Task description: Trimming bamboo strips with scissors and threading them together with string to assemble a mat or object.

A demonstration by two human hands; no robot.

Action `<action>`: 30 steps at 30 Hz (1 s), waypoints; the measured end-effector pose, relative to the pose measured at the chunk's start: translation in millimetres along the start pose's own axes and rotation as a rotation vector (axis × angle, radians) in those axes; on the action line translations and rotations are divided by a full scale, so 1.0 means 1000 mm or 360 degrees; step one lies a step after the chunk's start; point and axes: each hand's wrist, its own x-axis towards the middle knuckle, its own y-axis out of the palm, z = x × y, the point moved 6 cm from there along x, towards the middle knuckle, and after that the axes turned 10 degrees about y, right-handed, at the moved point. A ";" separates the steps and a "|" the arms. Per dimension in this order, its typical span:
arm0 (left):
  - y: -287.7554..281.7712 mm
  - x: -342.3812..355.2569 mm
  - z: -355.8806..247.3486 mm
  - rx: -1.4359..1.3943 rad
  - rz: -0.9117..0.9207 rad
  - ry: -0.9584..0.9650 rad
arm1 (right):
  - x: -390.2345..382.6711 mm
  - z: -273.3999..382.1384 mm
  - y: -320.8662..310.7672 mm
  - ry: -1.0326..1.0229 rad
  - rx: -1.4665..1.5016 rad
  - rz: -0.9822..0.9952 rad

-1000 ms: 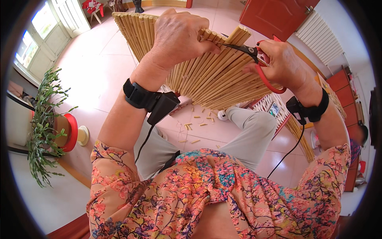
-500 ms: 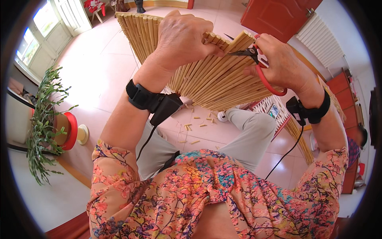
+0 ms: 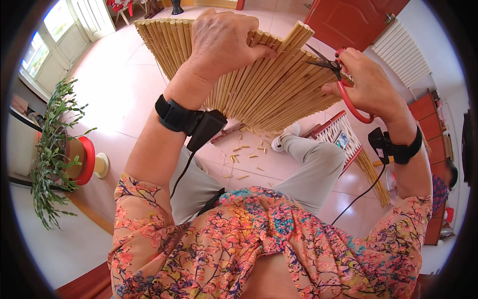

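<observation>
1. Roughly between the two hands, the mat (image 3: pixel 269 92) of thin sticks spreads like a fan, its wide edge away from the person and its narrow part toward the lap.

2. A few tall sticks (image 3: pixel 298 37) rise past that wide edge. Their long axis slants from the upper right down to the lower left, following the lie of the sticks around them.

3. The tall sticks are just right of the left hand (image 3: pixel 222 41) and up and to the left of the right hand (image 3: pixel 367 83). Of the two hands, the left is nearer, its thumb a little short of them.

4. The scissors (image 3: pixel 333 65) point left toward the tall sticks, across their slant. One blade shows beyond the edge, the other in front of the mat; whether either touches a stick, I cannot tell.

5. The left hand is closed over the wide edge, fingers curled and thumb on the near face, gripping the mat.

6. The right hand is partly curled around the red handles, holding the scissors with the blades spread apart.

7. Below, short bits (image 3: pixel 242 177) lie scattered on the floor, and a stool (image 3: pixel 332 131) with a white woven top stands near the right knee.
</observation>
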 end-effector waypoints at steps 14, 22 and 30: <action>-0.004 0.002 -0.009 -0.0095 0.0036 0.0039 | 0.008 0.021 -0.002 -0.0366 -0.0089 -0.0226; 0.001 0.001 -0.016 -0.0144 0.0078 0.0056 | 0.005 0.021 0.011 -0.0396 -0.0086 -0.0264; 0.000 -0.001 -0.017 -0.0175 -0.0022 0.0065 | 0.001 0.016 0.014 -0.0336 0.0030 -0.0208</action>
